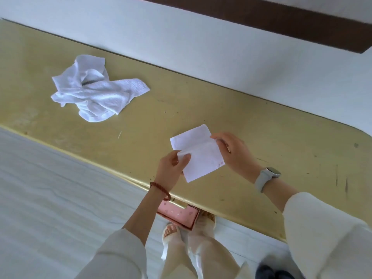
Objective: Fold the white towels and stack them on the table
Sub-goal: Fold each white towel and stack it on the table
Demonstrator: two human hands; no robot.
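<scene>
I hold one small white towel (198, 153) just above the yellow surface (261, 133), near its near edge; my left hand (171, 168) pinches the towel's near-left corner between thumb and fingers, and my right hand (231, 152) pinches the far-right edge, where a fold of cloth turns over; both hands are closed on the cloth, neither is free. To do this fold well, I judge that I should bring the two pinched edges level, match the corners before I let the cloth drop, and then press the crease flat on the surface; soft terry slips, so a loose pinch could let the layers skew. The pile of unfolded towels (94, 89) lies well apart, to the far left on the same surface; I see no folded stack yet, so the task looks early. How many towels the pile holds I cannot tell; how many layers my towel already has is hard to make out; the pink box (177, 216) below the surface is half hidden by its edge.
</scene>
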